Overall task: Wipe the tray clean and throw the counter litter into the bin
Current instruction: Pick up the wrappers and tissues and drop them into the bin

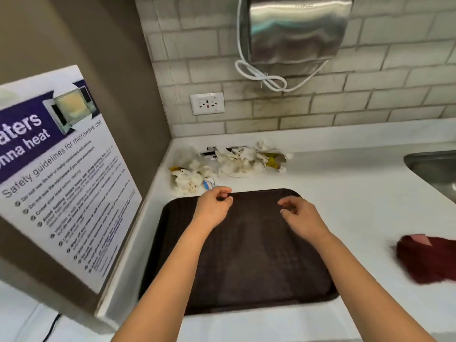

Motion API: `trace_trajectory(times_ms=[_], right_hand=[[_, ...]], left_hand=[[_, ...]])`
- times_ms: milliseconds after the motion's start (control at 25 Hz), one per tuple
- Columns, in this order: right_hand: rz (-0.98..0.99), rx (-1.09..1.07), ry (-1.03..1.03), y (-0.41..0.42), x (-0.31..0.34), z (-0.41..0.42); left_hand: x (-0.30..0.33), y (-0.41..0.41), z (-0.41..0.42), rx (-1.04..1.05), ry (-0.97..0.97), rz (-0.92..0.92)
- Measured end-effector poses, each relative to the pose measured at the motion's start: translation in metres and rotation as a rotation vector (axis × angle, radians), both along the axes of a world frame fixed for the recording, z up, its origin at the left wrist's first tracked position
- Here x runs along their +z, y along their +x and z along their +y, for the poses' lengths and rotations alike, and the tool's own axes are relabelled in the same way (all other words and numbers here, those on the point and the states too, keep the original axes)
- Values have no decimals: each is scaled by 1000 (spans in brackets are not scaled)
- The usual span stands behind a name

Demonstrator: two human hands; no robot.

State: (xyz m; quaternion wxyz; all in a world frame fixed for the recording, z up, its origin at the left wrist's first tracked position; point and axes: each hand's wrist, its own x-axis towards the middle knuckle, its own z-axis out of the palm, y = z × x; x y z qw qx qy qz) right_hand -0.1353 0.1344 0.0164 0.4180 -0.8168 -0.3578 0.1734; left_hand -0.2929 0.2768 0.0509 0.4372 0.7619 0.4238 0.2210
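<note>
A dark brown tray [246, 262] lies flat on the white counter [357, 198] in front of me. Both my forearms reach over it. My left hand [213, 204] hovers over the tray's far left edge, fingers loosely curled, holding nothing. My right hand [299, 214] hovers over the tray's far right part, fingers also loosely curled and empty. Beyond the tray, in the counter's back corner, lies the litter: crumpled white tissues [237, 161] with yellow wrappers, and a second clump of crumpled paper [188, 177] just past my left hand. A dark red cloth [429, 260] lies on the counter to the right.
A steel sink [436, 166] is set into the counter at the far right. A leaning microwave safety poster [61, 174] stands on the left. On the tiled wall are a socket [207, 103] and a steel dispenser [296, 28] with a looped white cable. No bin is in view.
</note>
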Motion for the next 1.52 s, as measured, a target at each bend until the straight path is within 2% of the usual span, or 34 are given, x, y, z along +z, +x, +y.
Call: trace_trajectory(times_ms=[160,480,640,800,1000,1160,1320,1440,1520], right_hand=[[-43,-20,-91,20,-14,29],[-100,-47,-122,84,-25,77],[-160,-24,-172,123,-29,105],[-301,-43,-267,162,-29,140],[-532,-22,-366,195,-29,191],[-549,-35,-393,204,-39,215],[-378,-141,-187,204,-40,220],[-328,-188,-59,199,-36,214],[-321,-221,18,193,-34,207]], left_hand=[[-12,2,54,52,36,99],[-45,13,130,201,168,289],[-47,26,170,288,300,373],[-45,36,212,255,462,568],[-48,53,238,227,475,801],[-44,52,240,309,441,728],[-25,48,232,365,559,602],[-13,52,221,419,623,386],[-12,58,214,448,599,230]])
